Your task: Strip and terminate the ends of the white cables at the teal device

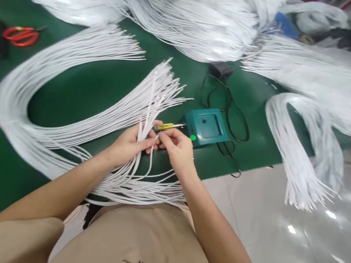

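Note:
My left hand [135,141] is closed round several white cables [144,129] that stand up between thumb and fingers. Close beside it, my right hand [176,146] pinches the end of one white cable [151,160], which hangs down in a small loop. The fingertips of both hands nearly meet. Just past them is a yellow-handled tool [167,126] with a metal tip, pointing at a teal box [206,127] with a green dot on its front. A large curved bundle of white cables [15,93] lies left of my hands, and more cables run beneath my forearms.
Big heaps of white cables [191,13] cover the back of the green table [71,87]. Red-handled scissors [21,36] lie at the far left. A black adapter [220,69] with a coiled black cord sits behind the box. Another cable bundle [290,146] hangs over the right table edge.

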`<state>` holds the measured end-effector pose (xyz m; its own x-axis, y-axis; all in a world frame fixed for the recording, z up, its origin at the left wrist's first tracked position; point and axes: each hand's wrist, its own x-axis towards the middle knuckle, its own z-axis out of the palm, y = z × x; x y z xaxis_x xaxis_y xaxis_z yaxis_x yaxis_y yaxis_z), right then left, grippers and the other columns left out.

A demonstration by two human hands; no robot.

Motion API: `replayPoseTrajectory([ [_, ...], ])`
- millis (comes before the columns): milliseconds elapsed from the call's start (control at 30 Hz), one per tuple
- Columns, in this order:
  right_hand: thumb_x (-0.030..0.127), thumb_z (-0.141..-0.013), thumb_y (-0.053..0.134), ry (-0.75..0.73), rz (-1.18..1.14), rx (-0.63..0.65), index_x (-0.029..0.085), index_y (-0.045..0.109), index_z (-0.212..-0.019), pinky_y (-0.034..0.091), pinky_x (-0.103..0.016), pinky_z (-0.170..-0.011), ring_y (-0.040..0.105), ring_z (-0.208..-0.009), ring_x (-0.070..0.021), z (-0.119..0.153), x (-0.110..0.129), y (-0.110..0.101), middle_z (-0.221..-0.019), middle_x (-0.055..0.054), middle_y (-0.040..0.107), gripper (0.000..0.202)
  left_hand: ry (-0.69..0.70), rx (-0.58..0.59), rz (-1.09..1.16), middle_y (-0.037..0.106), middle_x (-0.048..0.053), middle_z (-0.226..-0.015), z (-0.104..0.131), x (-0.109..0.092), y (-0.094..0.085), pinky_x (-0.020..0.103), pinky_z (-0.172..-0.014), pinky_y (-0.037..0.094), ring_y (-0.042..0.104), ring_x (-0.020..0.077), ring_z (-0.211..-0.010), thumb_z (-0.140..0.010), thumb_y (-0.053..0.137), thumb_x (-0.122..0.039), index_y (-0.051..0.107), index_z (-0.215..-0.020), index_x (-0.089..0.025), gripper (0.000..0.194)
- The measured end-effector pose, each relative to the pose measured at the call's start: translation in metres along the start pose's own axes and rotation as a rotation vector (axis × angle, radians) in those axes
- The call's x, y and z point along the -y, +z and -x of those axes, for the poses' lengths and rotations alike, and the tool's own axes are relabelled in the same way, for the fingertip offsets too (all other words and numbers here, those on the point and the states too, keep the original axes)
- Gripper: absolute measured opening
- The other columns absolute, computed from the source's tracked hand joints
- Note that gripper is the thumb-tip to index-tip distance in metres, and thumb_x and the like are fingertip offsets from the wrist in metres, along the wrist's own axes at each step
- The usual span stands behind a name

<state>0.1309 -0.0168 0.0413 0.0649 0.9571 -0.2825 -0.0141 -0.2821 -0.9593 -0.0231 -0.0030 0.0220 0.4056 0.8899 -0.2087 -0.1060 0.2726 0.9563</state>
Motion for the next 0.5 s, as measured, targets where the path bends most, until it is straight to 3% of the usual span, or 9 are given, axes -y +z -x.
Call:
replayPoseTrajectory([
  [67, 0.030, -0.072, 0.065, 0.007, 0.016, -0.012, 0.017, 0.061, -0.068, 0.048, -0.024, -0.063, 0.058, -0.061, -0.0110, 0.000, 0.001, 0.001, -0.065, 0.002, 0.062, 0.014, -0.004, 0.026, 0.043, 0.055, -0.003, -0.077, -0.002, -0.001, -0.001, 0.022, -0.061, 0.046, 0.053, 0.0072, -0.058, -0.079, 0.069, -0.030, 0.052, -0.126, -0.020, 0.051],
  [233, 0.031, -0.070, 0.064, 0.239, -0.167, 0.125, 0.018, 0.056, -0.062, 0.046, -0.023, -0.049, 0.038, -0.045, -0.0066, -0.003, 0.004, -0.004, -0.054, 0.007, 0.044, 0.018, -0.020, 0.047, 0.009, 0.057, -0.002, -0.076, -0.001, -0.005, -0.003, 0.023, -0.061, 0.045, 0.052, 0.0078, -0.058, -0.081, 0.066, -0.031, 0.051, -0.129, -0.018, 0.052],
  [400, 0.048, -0.079, 0.061, 0.096, -0.057, 0.086, 0.020, 0.070, -0.090, 0.048, -0.022, -0.057, 0.047, -0.057, -0.0083, -0.009, 0.007, -0.007, -0.068, 0.003, 0.053, 0.032, 0.000, 0.042, 0.003, 0.056, -0.002, -0.078, -0.002, -0.004, -0.004, 0.023, -0.061, 0.045, 0.052, 0.0076, -0.059, -0.081, 0.066, -0.030, 0.052, -0.127, -0.020, 0.050],
  [500, 0.048, -0.079, 0.062, 0.062, 0.007, 0.123, 0.019, 0.071, -0.085, 0.047, -0.022, -0.061, 0.052, -0.063, -0.0091, -0.010, 0.009, -0.005, -0.072, 0.001, 0.058, 0.031, 0.010, 0.044, 0.017, 0.055, -0.002, -0.077, -0.003, -0.003, -0.005, 0.023, -0.061, 0.045, 0.053, 0.0081, -0.059, -0.080, 0.067, -0.031, 0.053, -0.126, -0.019, 0.049],
])
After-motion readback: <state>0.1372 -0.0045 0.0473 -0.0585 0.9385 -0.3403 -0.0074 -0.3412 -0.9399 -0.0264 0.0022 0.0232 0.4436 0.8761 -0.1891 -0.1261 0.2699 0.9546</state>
